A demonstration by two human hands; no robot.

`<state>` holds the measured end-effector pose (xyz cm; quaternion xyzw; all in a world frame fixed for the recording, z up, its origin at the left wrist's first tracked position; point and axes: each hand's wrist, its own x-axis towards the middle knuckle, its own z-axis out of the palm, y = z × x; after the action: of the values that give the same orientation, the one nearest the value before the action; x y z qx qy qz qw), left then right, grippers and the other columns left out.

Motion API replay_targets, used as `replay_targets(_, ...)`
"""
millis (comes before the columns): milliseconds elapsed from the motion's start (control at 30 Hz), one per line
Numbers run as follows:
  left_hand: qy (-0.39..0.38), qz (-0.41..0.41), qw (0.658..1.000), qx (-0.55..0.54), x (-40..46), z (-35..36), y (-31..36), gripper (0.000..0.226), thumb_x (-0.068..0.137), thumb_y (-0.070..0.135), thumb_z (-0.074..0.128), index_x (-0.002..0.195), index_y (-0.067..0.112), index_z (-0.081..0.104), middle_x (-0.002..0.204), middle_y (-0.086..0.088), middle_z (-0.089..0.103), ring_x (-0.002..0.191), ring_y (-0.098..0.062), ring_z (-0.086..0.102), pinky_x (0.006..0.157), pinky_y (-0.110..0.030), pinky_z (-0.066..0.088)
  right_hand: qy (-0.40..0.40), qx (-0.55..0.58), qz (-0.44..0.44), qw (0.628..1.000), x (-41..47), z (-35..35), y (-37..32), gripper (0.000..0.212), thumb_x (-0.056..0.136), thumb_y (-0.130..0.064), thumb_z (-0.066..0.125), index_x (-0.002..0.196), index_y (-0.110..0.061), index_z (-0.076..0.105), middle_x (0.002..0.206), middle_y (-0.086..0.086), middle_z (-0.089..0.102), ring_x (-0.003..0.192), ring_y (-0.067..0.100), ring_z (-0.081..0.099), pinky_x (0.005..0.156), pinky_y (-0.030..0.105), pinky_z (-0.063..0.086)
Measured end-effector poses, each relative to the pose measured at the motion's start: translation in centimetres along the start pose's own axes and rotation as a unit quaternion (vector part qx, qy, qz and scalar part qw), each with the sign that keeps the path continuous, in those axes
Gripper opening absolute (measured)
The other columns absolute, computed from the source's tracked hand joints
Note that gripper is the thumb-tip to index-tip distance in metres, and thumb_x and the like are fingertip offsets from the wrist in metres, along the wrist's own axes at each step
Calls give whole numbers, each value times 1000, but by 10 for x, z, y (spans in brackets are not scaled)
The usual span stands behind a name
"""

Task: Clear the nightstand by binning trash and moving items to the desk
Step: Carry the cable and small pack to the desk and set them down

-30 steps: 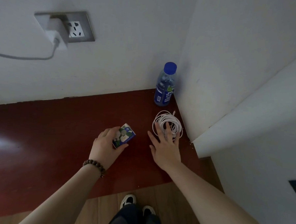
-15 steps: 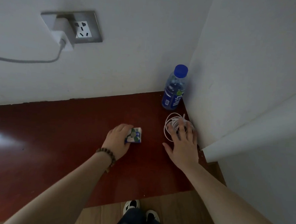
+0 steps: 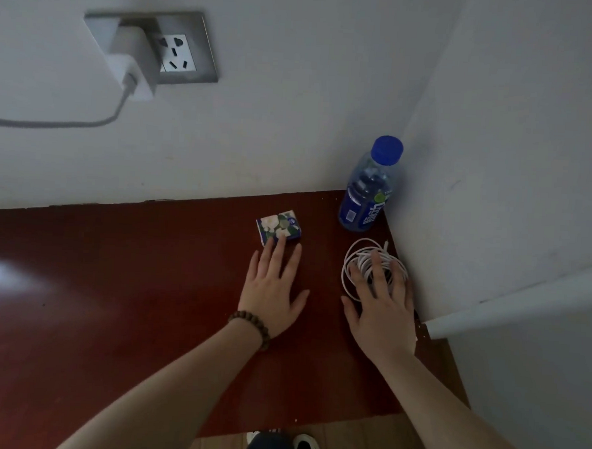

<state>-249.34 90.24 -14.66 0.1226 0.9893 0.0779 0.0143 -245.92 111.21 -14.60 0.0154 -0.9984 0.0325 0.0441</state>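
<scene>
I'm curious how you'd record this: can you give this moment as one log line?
left hand: flat, fingertips at tissue pack | right hand: spread on cable coil | bottle: upright in corner | nightstand: uncleared

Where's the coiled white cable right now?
In the head view, the coiled white cable lies on the dark red nightstand top at its right rear corner, just in front of the blue-capped plastic bottle, under the right hand's spread fingers.

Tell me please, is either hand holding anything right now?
Nothing is held: the left hand lies flat, fingertips touching the tissue pack; the right hand rests on the coiled cable.
</scene>
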Motion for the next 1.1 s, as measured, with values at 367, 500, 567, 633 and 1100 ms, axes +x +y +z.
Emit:
replay_targets(367,-35,-103,994,17,57,-6,-9,82,84,70,6,150,22,-3,159,-8,0,145,-28,1,115,-49,6,4,-3,11,1000,9,0,-6,56,88,-48,49,140,-31,38,155,6,25,141,39,19,108,58,28)
replay_targets(500,-47,-110,993,20,79,-18,-23,77,87,68,10,150,24,2,159,-7,7,144,-28,7,112,-52,14,-26,-14,11,1000,29,-1,-4,56,89,-47,47,142,-30,37,157,7,21,141,40,16,110,59,25)
replay_targets(567,-41,-114,992,24,83,-22,-20,77,87,67,14,150,23,7,157,-9,13,143,-30,12,110,-53,17,-37,-13,17,999,38,-2,-4,56,90,-46,47,142,-29,36,157,8,20,142,41,14,111,58,23)
replay_targets(633,-21,-115,993,33,83,-23,-16,76,88,65,19,149,21,14,156,-13,18,142,-32,14,110,-55,16,-38,-12,20,999,40,-2,-4,57,90,-46,48,143,-30,35,157,8,19,142,40,14,112,57,21)
replay_targets(1100,-78,-98,992,-5,95,-9,-43,80,85,70,22,145,34,-18,157,-5,-19,143,-28,-17,112,-56,-1,-96,17,25,995,-15,-14,0,52,95,-31,44,145,-37,30,158,2,19,145,27,13,111,49,25)
